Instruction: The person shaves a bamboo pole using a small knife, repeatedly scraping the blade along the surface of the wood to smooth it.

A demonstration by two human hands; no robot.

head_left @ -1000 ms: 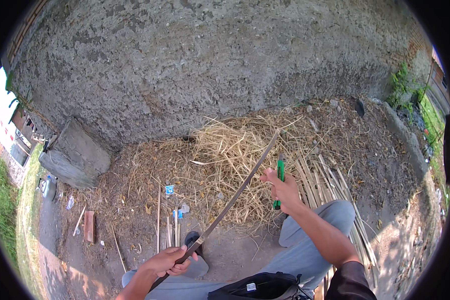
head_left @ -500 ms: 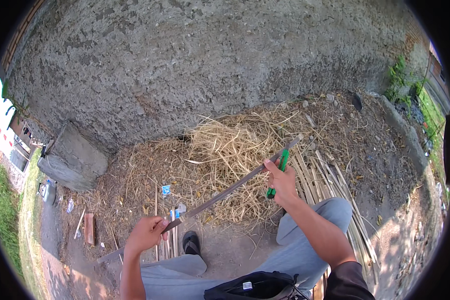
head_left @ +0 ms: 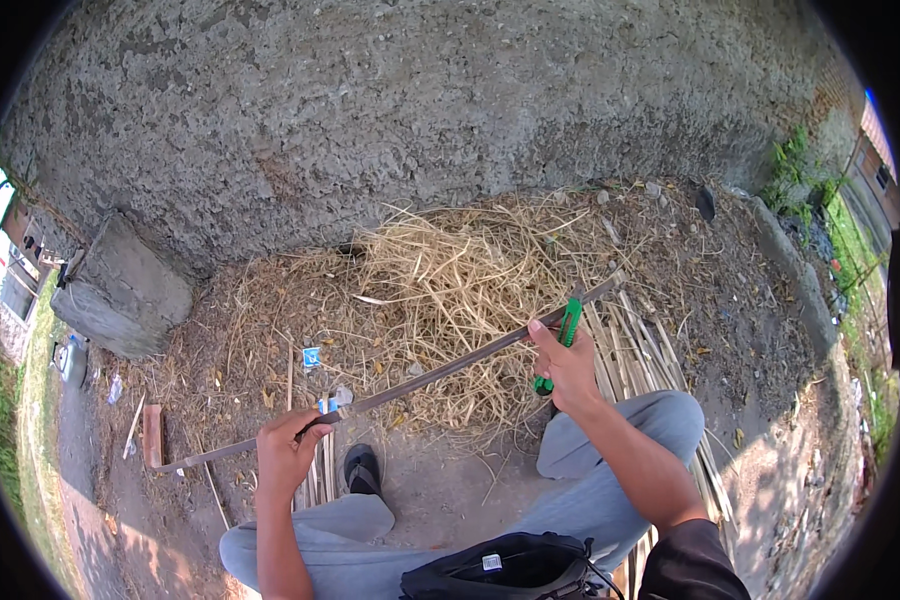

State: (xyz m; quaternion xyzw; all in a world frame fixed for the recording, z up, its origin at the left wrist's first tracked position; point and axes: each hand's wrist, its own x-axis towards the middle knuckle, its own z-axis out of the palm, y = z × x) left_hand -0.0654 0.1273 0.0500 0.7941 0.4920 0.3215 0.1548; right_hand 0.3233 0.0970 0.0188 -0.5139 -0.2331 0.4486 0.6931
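A long, thin brownish bamboo strip [head_left: 440, 372] slants across in front of me, its far end up to the right. My left hand [head_left: 284, 452] is closed around its lower part, and the rest runs out past that hand to the left. My right hand [head_left: 572, 372] grips a green box cutter [head_left: 570, 322] upright and pinches the strip near its upper end. Whether the cutter's blade touches the strip cannot be seen. Below the strip lies a heap of pale shavings [head_left: 460, 270].
Several split bamboo strips [head_left: 625, 350] lie by my right leg, with more [head_left: 320, 470] near my left foot. A reddish wood block [head_left: 152, 436] rests at left, a concrete block [head_left: 130, 290] behind it. A rough grey wall [head_left: 420, 110] rises behind the heap.
My left hand has moved slightly up with the strip, which now slopes less steeply. My right hand still holds the cutter and strip. The view has shifted a little.
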